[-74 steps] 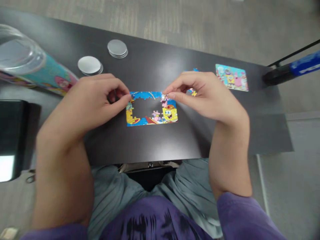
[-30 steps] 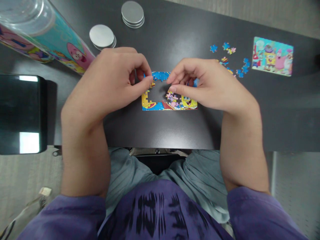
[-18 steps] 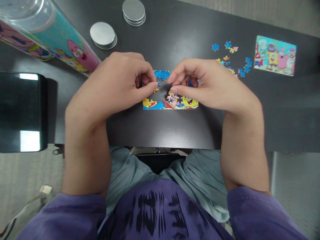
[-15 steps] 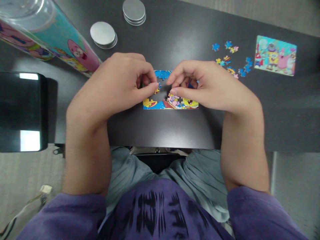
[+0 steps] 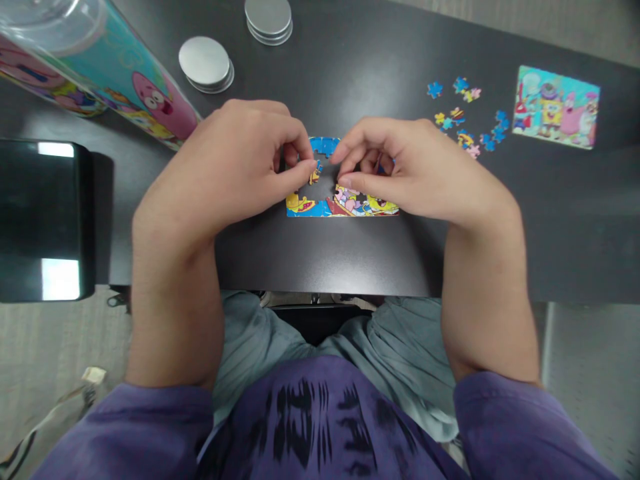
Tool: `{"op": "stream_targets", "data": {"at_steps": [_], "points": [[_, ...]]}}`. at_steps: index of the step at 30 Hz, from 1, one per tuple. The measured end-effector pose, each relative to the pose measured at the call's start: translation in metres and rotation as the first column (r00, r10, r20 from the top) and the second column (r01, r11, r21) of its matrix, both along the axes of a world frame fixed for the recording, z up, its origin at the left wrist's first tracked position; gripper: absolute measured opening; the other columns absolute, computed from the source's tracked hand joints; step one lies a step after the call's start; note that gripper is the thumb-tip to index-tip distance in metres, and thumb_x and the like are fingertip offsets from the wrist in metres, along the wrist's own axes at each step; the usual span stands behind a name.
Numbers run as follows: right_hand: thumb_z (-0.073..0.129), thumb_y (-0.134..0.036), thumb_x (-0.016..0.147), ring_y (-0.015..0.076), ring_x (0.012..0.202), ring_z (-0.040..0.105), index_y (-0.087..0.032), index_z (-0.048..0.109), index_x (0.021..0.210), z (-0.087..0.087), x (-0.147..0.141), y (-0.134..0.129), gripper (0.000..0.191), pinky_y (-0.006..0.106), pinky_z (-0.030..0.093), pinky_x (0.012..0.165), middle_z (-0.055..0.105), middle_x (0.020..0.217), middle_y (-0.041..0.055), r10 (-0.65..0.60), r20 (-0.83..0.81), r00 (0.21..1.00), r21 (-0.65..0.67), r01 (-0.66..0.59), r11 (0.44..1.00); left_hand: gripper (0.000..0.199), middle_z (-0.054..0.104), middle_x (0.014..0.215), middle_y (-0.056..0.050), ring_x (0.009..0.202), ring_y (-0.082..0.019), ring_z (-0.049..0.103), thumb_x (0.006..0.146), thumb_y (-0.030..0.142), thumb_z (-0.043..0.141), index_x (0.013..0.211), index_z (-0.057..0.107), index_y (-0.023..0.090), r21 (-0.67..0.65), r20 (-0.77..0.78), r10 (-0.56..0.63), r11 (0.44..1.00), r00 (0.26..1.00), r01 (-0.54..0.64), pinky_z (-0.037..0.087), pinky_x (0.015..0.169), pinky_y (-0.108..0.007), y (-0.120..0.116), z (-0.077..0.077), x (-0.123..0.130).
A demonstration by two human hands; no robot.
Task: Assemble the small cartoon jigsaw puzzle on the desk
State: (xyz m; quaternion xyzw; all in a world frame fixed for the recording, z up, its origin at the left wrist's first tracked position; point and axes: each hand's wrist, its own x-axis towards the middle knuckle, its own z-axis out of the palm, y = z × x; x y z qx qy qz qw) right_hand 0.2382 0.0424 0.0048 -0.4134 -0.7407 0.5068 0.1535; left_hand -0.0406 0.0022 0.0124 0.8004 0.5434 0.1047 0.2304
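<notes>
My left hand (image 5: 260,157) pinches a small jigsaw piece (image 5: 315,175), yellow and blue, between thumb and forefinger over the left side of a partly assembled jigsaw puzzle (image 5: 307,209). The puzzle's blue top edge and colourful bottom edge are joined up, with dark table showing through its middle. Over the right side of the puzzle curves my right hand (image 5: 395,160). Its thumb and forefinger are apart, with nothing visible between them, and the thumb tip rests at the pink and yellow pieces. That hand covers much of the puzzle's right part.
Several loose jigsaw pieces (image 5: 457,120) lie on the dark table (image 5: 325,257) to the right, beside a cartoon picture card (image 5: 556,110). Stacked silver round lids (image 5: 205,61) stand at the back left. A tall cartoon-printed container (image 5: 135,87) and a black glossy device (image 5: 40,220) are at the left.
Both hands keep almost the same pose over the puzzle. The piece in my left fingers has turned slightly. The view has shifted a little, moving the loose pieces and card slightly right and up.
</notes>
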Motion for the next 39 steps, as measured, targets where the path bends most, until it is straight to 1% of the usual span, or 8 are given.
{"op": "stream_targets", "data": {"at_steps": [3,7,12,19,24,32,35,39], "points": [[0.108,-0.025,0.097,0.0357,0.111,0.088,-0.034,0.091,0.111,0.001,-0.001,0.0,0.024,0.047,0.066,0.097,0.093,0.107,0.0012,-0.036,0.004,0.999,-0.006,0.036,0.999,0.042,0.087,0.118,-0.014,0.099,-0.037,0.075,0.106,0.061,0.051,0.105,0.082,0.033,-0.01,-0.005,0.007,1.0,1.0,-0.007,0.061,0.107,-0.056,0.0,0.001,0.001],[0.113,-0.031,0.094,0.0347,0.103,0.082,-0.037,0.091,0.107,-0.001,0.0,0.001,0.026,0.049,0.065,0.092,0.091,0.107,0.0014,-0.041,0.022,0.999,0.004,0.041,0.999,0.042,0.088,0.118,-0.014,0.102,-0.036,0.077,0.105,0.061,0.049,0.104,0.08,0.033,-0.014,-0.019,0.018,1.0,1.0,-0.019,0.061,0.108,-0.053,-0.001,0.003,0.002],[0.106,-0.035,0.099,0.033,0.098,0.077,-0.037,0.089,0.102,-0.002,0.003,0.004,0.017,0.049,0.061,0.086,0.084,0.099,0.0026,0.0,0.104,0.995,0.121,-0.013,0.993,0.043,0.088,0.12,-0.013,0.103,-0.036,0.077,0.106,0.061,0.05,0.107,0.082,0.033,-0.011,-0.029,0.017,1.0,0.999,-0.017,0.062,0.108,-0.052,0.0,0.002,0.001],[0.112,-0.042,0.089,0.0326,0.097,0.072,-0.034,0.087,0.091,0.001,0.001,0.006,0.026,0.046,0.052,0.08,0.078,0.098,0.0058,0.082,0.159,0.984,0.17,-0.109,0.979,0.044,0.086,0.119,-0.013,0.097,-0.033,0.07,0.108,0.057,0.052,0.114,0.087,0.029,0.0,0.005,-0.009,1.0,1.0,0.009,0.059,0.109,-0.05,0.001,-0.002,-0.003],[0.107,-0.037,0.091,0.0306,0.093,0.07,-0.034,0.092,0.098,-0.001,0.002,0.006,0.017,0.046,0.05,0.08,0.078,0.098,0.0048,0.086,0.18,0.98,0.175,-0.118,0.977,0.047,0.085,0.122,-0.014,0.095,-0.031,0.071,0.108,0.052,0.053,0.12,0.088,0.024,-0.014,-0.034,-0.001,1.0,0.999,0.001,0.056,0.1,-0.047,0.001,0.003,-0.001],[0.107,-0.041,0.093,0.0301,0.091,0.07,-0.034,0.089,0.098,-0.004,0.002,0.005,0.02,0.045,0.051,0.079,0.078,0.095,0.0035,0.077,0.138,0.987,0.158,-0.099,0.983,0.041,0.084,0.121,-0.012,0.098,-0.03,0.073,0.113,0.044,0.055,0.121,0.089,0.022,-0.016,-0.052,-0.018,1.0,0.999,0.017,0.055,0.1,-0.043,0.0,0.006,0.002],[0.105,-0.045,0.097,0.0297,0.091,0.07,-0.034,0.088,0.101,-0.003,0.002,0.004,0.02,0.044,0.053,0.078,0.078,0.093,0.003,0.075,0.146,0.986,0.172,-0.1,0.98,0.038,0.087,0.124,-0.012,0.098,-0.029,0.072,0.115,0.044,0.059,0.123,0.09,0.024,-0.037,-0.036,-0.004,0.999,0.999,0.002,0.058,0.102,-0.043,-0.002,0.008,0.002],[0.101,-0.055,0.109,0.0294,0.097,0.074,-0.033,0.087,0.106,-0.003,0.002,0.002,0.027,0.042,0.058,0.083,0.084,0.102,0.0042,-0.009,0.103,0.995,0.231,-0.015,0.973,0.035,0.089,0.127,-0.013,0.098,-0.029,0.074,0.117,0.041,0.062,0.126,0.091,0.023,-0.041,0.008,0.019,0.999,1.0,-0.019,0.06,0.102,-0.044,-0.003,0.011,0.003]]}}
